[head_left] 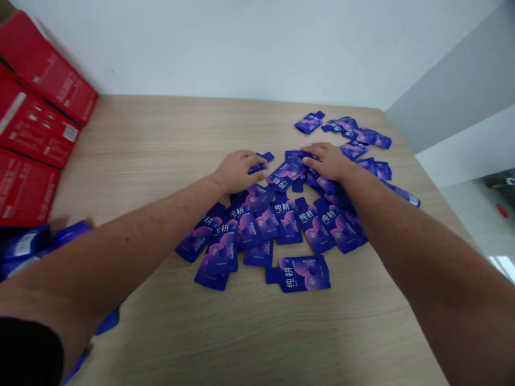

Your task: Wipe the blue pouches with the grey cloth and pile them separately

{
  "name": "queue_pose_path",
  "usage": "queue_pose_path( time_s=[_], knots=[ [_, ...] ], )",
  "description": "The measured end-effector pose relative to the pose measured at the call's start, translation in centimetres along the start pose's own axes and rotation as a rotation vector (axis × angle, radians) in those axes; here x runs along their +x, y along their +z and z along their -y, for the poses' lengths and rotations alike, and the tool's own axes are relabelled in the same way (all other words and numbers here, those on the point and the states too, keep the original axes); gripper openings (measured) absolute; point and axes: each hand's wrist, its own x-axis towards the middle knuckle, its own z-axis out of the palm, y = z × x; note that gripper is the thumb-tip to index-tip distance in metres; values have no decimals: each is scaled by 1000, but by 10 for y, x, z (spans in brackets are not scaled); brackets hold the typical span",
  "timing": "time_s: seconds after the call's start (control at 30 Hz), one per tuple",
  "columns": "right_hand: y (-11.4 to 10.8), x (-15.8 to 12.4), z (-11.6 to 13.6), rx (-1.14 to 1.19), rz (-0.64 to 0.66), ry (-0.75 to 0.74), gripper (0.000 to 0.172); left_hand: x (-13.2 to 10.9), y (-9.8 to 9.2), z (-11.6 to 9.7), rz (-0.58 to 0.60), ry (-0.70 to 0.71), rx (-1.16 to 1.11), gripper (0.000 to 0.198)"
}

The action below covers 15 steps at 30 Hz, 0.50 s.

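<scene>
Many flat purple-blue pouches with white lettering lie overlapping in a pile on the table. My left hand (pixel 240 170) is at the pile's far left side, its thumb and fingers around a small pouch (pixel 265 158) that it partly hides. Just to the right, my right hand (pixel 326 161) rests palm down on the pile's upper part, fingers stretched forward and thumb apart. Between the hands lies a tilted pouch (pixel 286 174). Closer to me, one pouch (pixel 304 273) lies sideways, separate from the fanned-out pouches (pixel 241 225).
Red boxes (pixel 38 118) are stacked at the left edge. Below them, more blue pouches (pixel 28 244) are partly covered by my left forearm. Loose pouches (pixel 309 122) lie at the far right of the wooden table (pixel 161 134), which meets a white wall (pixel 241 48).
</scene>
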Motion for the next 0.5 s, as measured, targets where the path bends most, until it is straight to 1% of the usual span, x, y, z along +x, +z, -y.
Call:
queue_pose_path(
  time_s=[0.1,0.23,0.37,0.5],
  knots=[
    [-1,-25,28,6,-2,-51,61,-29,10,-28,-42,-4,52,62],
    [-4,-61,61,5,30,-114,60,-59,23,-59,-64,-14,30,60],
    [-5,-101,89,4,67,-116,58,-90,29,-87,-37,-27,3,62],
    [-7,-147,117,4,80,-88,56,-129,33,-115,7,-17,-36,62]
  ],
)
